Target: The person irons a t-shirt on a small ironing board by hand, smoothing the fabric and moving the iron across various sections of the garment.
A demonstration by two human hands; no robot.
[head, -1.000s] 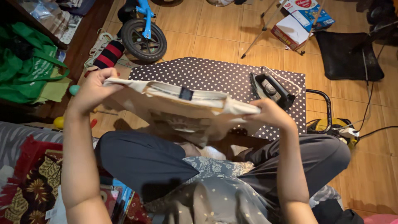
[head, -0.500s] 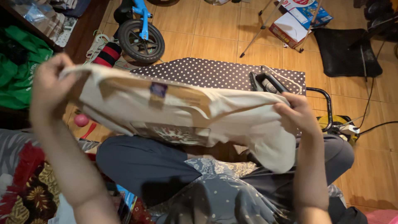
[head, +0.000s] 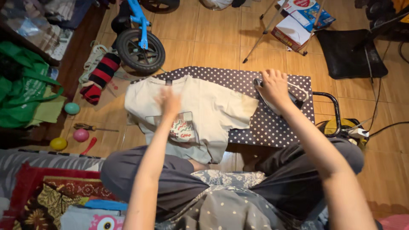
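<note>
Just one camera here, strapped on the person's head, looking steeply down and forward from close above their lap. It takes in the dotted ironing board (head: 238,81) in front of the knees, plus the tiled floor (head: 213,34) beyond it.

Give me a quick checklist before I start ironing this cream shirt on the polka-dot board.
1. Cream shirt on the polka-dot board: ok, though its lower part hangs off the near edge.
2. Shirt smoothed flat: cannot tell; the left hand is on it and blurred.
3. Iron in grip: ok, the right hand covers its handle.
4. Left hand clear of the iron: ok, they are apart, at opposite ends of the board.
5. Iron cord free: cannot tell, only a short white stretch shows.
6. Printed patch kept out from under the iron: ok, it lies well to the left.
</note>
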